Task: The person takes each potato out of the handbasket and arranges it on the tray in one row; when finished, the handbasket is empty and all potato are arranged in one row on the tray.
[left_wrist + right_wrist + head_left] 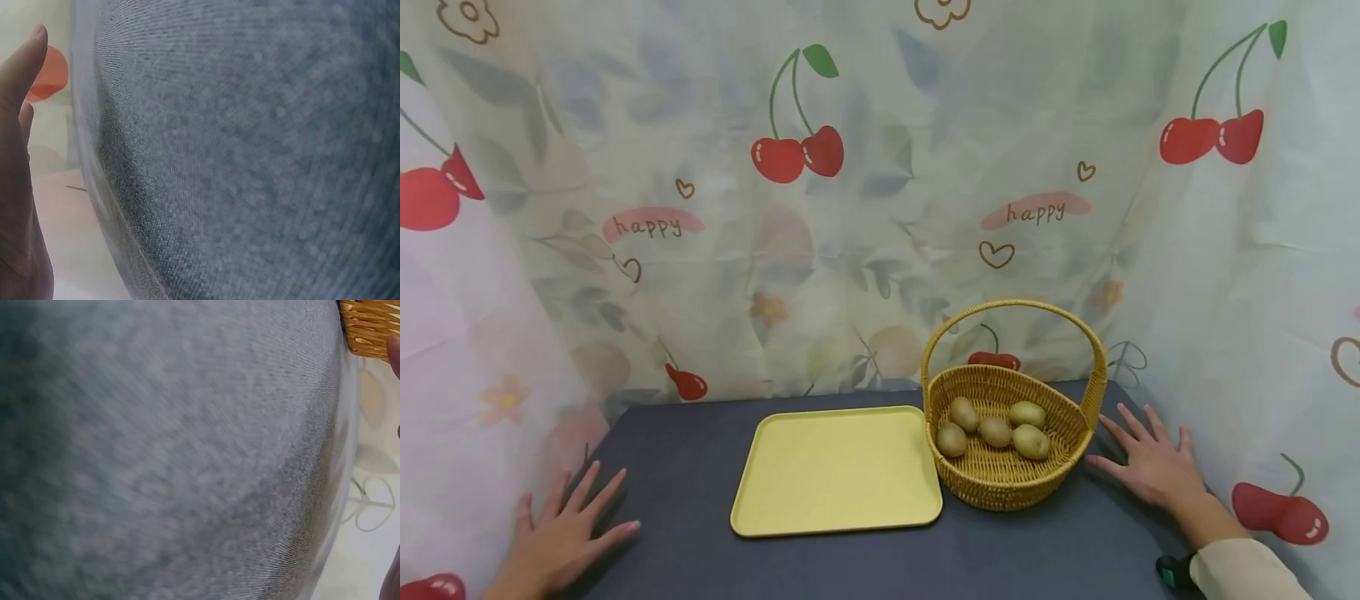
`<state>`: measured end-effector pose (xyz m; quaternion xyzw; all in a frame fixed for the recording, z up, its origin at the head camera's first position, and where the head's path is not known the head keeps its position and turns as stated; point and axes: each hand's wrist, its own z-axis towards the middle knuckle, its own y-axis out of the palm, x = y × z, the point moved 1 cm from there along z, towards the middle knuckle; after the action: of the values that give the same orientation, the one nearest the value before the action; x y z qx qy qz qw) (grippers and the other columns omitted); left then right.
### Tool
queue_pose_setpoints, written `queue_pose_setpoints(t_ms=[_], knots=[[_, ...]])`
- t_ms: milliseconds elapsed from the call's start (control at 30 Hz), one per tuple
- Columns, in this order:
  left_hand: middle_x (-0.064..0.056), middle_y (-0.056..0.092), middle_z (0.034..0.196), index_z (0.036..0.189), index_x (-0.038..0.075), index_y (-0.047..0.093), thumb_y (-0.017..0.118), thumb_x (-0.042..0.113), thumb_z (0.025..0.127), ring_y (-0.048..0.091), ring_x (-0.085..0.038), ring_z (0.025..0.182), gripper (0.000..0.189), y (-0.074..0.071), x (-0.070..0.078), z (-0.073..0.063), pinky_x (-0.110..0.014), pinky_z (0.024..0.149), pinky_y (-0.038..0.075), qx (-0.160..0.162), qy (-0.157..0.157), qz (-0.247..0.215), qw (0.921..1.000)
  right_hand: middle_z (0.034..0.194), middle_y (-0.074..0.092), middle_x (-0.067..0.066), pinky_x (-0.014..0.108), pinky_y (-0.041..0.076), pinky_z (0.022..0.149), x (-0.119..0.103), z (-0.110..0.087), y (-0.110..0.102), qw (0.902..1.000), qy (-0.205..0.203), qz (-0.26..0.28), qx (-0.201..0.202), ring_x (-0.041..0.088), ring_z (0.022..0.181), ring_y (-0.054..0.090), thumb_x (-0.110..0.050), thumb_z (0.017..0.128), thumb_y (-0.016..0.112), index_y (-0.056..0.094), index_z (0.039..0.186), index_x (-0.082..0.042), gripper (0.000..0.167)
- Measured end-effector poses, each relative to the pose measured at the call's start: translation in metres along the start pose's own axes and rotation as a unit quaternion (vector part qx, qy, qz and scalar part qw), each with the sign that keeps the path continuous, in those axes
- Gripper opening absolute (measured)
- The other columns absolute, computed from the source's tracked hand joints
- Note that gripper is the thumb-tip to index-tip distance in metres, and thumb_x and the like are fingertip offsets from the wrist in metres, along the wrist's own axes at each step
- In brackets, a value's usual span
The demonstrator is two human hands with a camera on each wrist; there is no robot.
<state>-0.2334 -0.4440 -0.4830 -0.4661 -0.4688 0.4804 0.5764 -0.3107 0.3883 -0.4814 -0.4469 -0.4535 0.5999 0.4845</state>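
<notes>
A yellow wicker basket (1000,496) with a tall arched handle stands right of centre on the dark table. Several potatoes (995,432) lie inside it. Left of the basket is a flat yellow tray (835,471), its right edge close against the basket, with nothing on it. At the table's left side my left hand (561,533) has its fingers spread and holds nothing; the left wrist view shows part of this hand (19,162) near the cloth. My right hand (1153,467), fingers spread, is just right of the basket, holding nothing. The right wrist view catches the basket's corner (372,328).
A dark grey cloth (685,492) covers the table. Behind and on both sides hangs a pale curtain (880,208) printed with cherries, hearts and leaves. A dark band (1176,573) sits at the right wrist beside a cream sleeve (1243,571).
</notes>
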Motion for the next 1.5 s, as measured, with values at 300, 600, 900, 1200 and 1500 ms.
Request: queue_pose_setpoints(t_ms=[300, 600, 900, 1200, 1500], knots=[[-0.027, 0.012, 0.156, 0.157, 0.021, 0.018, 0.050, 0.066, 0.090, 0.007, -0.059, 0.134, 0.087, -0.008, 0.015, -0.001, -0.079, 0.088, 0.000, 0.016, -0.002, -0.019, 0.9997, 0.156, 0.021, 0.022, 0.077, -0.005, 0.095, -0.003, -0.004, -0.002, 0.9997, -0.003, 0.017, 0.018, 0.050, 0.140, 0.004, -0.072, 0.088, 0.046, 0.034, 0.151, -0.014, 0.087], [-0.029, 0.005, 0.156, 0.158, 0.020, 0.010, 0.049, 0.064, 0.092, 0.005, -0.058, 0.134, 0.089, -0.010, 0.022, 0.002, -0.075, 0.089, 0.008, 0.019, -0.030, -0.064, 0.9974, 0.158, 0.019, 0.019, 0.078, 0.002, 0.094, -0.023, -0.019, -0.005, 0.9952, -0.021, 0.066, 0.069, 0.048, 0.142, 0.006, -0.062, 0.091, 0.053, 0.025, 0.156, -0.021, 0.082], [-0.029, -0.002, 0.157, 0.158, 0.018, 0.003, 0.050, 0.056, 0.096, 0.000, -0.057, 0.136, 0.087, -0.013, 0.036, -0.002, -0.077, 0.090, 0.005, 0.050, -0.031, -0.098, 0.9935, 0.157, 0.022, 0.020, 0.076, -0.002, 0.097, -0.045, -0.042, -0.011, 0.9867, -0.032, 0.109, 0.117, 0.046, 0.142, 0.007, -0.050, 0.090, 0.063, 0.028, 0.155, -0.023, 0.079], [-0.027, 0.008, 0.158, 0.158, 0.020, 0.011, 0.056, 0.040, 0.097, 0.005, -0.054, 0.138, 0.079, -0.015, 0.056, -0.002, -0.077, 0.091, 0.006, 0.147, 0.019, -0.134, 0.9797, 0.160, 0.020, 0.008, 0.070, -0.003, 0.104, -0.077, -0.058, -0.026, 0.9638, -0.081, 0.168, 0.191, 0.040, 0.144, 0.011, -0.036, 0.087, 0.071, 0.035, 0.153, -0.023, 0.076], [-0.022, 0.007, 0.160, 0.158, 0.016, 0.017, 0.055, 0.024, 0.098, -0.002, -0.045, 0.144, 0.072, -0.030, 0.081, 0.006, -0.065, 0.106, -0.009, 0.193, 0.075, -0.230, 0.9510, 0.158, 0.024, 0.011, 0.066, 0.003, 0.107, -0.112, -0.054, -0.046, 0.9361, -0.141, 0.245, 0.210, 0.035, 0.145, 0.010, -0.024, 0.086, 0.072, 0.037, 0.152, -0.020, 0.074]])
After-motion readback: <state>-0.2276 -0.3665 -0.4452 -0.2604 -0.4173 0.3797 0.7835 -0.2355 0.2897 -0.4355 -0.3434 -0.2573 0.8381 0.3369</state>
